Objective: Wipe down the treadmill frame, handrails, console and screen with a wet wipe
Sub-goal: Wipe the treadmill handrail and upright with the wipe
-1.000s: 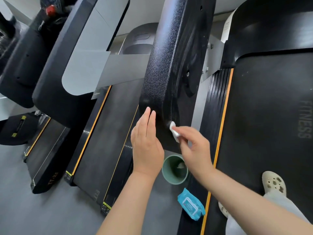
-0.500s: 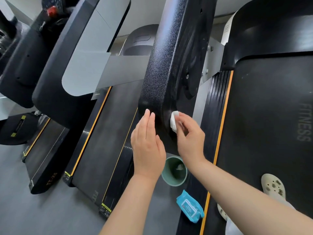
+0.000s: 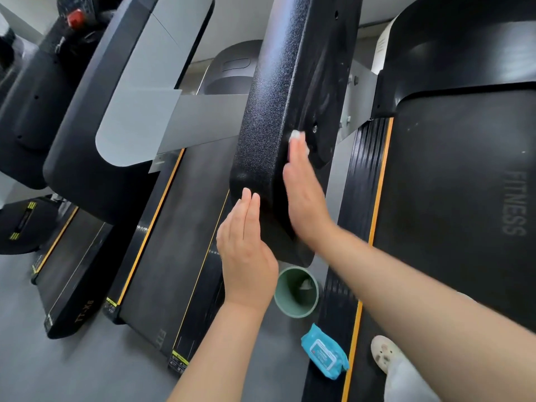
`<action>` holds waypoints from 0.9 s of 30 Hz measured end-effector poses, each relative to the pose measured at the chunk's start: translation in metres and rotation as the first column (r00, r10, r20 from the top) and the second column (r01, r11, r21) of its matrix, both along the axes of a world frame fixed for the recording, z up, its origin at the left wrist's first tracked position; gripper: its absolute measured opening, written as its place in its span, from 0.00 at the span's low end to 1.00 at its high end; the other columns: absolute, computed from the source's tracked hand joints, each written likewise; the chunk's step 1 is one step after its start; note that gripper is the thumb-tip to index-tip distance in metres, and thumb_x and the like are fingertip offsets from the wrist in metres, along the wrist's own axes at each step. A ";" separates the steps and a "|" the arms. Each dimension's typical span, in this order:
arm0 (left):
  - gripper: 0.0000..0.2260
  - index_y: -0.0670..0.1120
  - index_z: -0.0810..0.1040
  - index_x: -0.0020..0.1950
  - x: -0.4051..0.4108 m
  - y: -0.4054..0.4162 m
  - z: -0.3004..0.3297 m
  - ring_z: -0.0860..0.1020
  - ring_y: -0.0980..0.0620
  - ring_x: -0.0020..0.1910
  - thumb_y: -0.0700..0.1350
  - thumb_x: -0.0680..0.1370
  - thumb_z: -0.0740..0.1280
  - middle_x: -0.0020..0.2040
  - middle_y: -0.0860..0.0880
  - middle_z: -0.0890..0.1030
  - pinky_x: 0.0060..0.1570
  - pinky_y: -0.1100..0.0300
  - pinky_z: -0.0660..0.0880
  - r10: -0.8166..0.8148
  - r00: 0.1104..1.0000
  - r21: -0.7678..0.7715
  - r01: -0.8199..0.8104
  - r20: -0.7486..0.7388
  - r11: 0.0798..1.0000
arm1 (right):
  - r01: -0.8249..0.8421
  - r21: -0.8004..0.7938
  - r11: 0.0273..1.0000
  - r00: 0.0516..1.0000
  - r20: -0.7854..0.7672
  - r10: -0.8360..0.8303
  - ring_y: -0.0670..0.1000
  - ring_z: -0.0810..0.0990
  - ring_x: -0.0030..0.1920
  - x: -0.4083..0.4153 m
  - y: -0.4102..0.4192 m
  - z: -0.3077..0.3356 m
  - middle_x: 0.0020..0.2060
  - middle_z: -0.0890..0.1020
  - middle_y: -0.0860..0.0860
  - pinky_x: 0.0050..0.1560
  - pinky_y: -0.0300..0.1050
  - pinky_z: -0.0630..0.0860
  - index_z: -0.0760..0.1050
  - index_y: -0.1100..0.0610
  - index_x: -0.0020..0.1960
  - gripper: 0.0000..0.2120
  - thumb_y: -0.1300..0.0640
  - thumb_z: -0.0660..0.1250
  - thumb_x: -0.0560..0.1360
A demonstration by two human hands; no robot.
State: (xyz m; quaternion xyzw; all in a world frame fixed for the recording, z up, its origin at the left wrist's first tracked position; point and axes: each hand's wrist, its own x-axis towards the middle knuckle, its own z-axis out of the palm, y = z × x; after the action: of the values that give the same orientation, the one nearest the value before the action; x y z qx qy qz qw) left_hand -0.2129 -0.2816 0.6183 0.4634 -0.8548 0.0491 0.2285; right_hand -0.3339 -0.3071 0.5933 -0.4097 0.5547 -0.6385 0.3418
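Head view is looking down on a row of treadmills: the nearest treadmill belt (image 3: 464,198), dark and marked FITNESS, is filling the right side, edged by an orange stripe, and a second treadmill belt (image 3: 174,227) is lying to its left on the grey floor (image 3: 43,358). Between them a broad black textured handrail arm (image 3: 278,111) is slanting up toward the top of the picture, and this is the part being wiped. A grey and black console housing (image 3: 130,111) of the next machine is standing to the left. The right hand (image 3: 304,192) is lying flat against the inner face of the arm, fingers straight and together, pressing a small white wet wipe (image 3: 296,136) against the surface under the fingertips; only a bit of the wipe is showing past them. The left hand (image 3: 246,250) is resting its straight, closed-together fingers against the lower end of the arm, holding nothing. A green waste bin (image 3: 295,291) is sitting on the floor just below the arm's end, with a scrap of white inside. A blue wipe packet (image 3: 324,352) is lying near the bin at the edge of the nearest deck. A pale perforated shoe (image 3: 383,352) is standing on that belt.
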 end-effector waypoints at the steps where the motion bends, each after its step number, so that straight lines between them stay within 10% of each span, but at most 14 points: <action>1: 0.28 0.42 0.65 0.70 -0.001 0.000 0.000 0.67 0.48 0.66 0.33 0.69 0.51 0.69 0.42 0.70 0.67 0.56 0.60 0.006 1.000 -0.003 -0.006 -0.002 1.000 | 0.012 0.031 0.999 0.999 0.034 -0.013 0.42 0.43 0.74 -0.014 -0.015 0.006 0.76 0.47 0.52 0.74 0.37 0.40 0.44 0.60 0.76 0.27 0.51 0.45 0.81; 9: 0.24 0.38 0.72 0.65 -0.007 -0.003 0.006 0.69 0.48 0.62 0.34 0.71 0.51 0.65 0.42 0.74 0.66 0.57 0.59 0.057 0.998 -0.033 -0.058 -0.025 0.998 | -0.098 -0.011 0.995 0.989 -0.110 0.096 0.47 0.39 0.76 0.047 0.064 -0.029 0.76 0.41 0.46 0.76 0.55 0.42 0.39 0.54 0.75 0.27 0.49 0.44 0.81; 19: 0.24 0.42 0.70 0.66 -0.037 0.001 0.012 0.69 0.46 0.64 0.33 0.71 0.51 0.67 0.43 0.72 0.64 0.51 0.61 0.096 0.994 -0.111 -0.090 0.047 0.990 | 0.028 0.147 0.989 0.994 -0.113 -0.011 0.43 0.40 0.75 -0.059 -0.050 0.011 0.77 0.45 0.47 0.74 0.49 0.36 0.43 0.53 0.77 0.26 0.51 0.43 0.81; 27: 0.23 0.40 0.69 0.69 -0.081 -0.006 0.019 0.64 0.46 0.69 0.36 0.74 0.52 0.70 0.43 0.70 0.67 0.48 0.56 0.246 0.947 -0.134 -0.222 0.206 0.966 | -0.201 0.048 0.978 0.945 -0.253 0.206 0.37 0.37 0.74 -0.042 0.002 -0.009 0.73 0.39 0.37 0.72 0.39 0.33 0.37 0.46 0.73 0.25 0.44 0.41 0.79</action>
State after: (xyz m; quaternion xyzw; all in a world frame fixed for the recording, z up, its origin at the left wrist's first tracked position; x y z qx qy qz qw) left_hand -0.2944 -0.2879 0.6370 0.5400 -0.8098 0.1736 0.1495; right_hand -0.3754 -0.3053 0.5840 -0.5403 0.5556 -0.5355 0.3357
